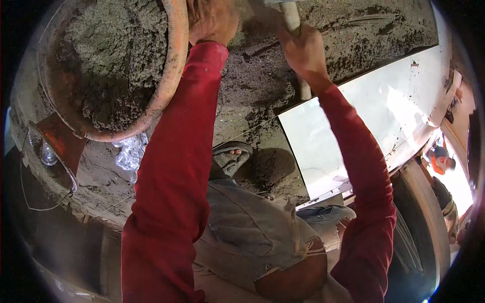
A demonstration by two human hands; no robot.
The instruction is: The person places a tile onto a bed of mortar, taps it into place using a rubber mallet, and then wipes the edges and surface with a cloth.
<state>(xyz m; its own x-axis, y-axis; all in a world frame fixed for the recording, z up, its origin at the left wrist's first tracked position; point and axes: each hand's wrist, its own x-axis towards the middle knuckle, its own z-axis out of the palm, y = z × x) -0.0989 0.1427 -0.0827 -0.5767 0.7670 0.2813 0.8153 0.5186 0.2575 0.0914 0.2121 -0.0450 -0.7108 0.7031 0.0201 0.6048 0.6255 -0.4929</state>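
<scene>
My left hand (213, 21) is at the top edge, beside the rim of a round orange container (174, 55) holding wet grey mortar (116, 60); its fingers run out of view, so their grip is unclear. My right hand (304, 53) is wrapped round the pale handle (290, 14) of a tool whose head is mostly cut off at the top. The handle's lower end shows below the hand, over rough grey mortar (257, 76) spread on the surface. A large white tile or board (313, 146) lies alongside, under my right forearm.
My sandalled foot (232, 159) rests on the dirty surface below. Crumpled clear plastic (129, 154), a rusty metal piece (65, 131) and looped wire sit at left. At right, wooden planks (424, 212) edge a drop, with another person (439, 160) in the opening beyond.
</scene>
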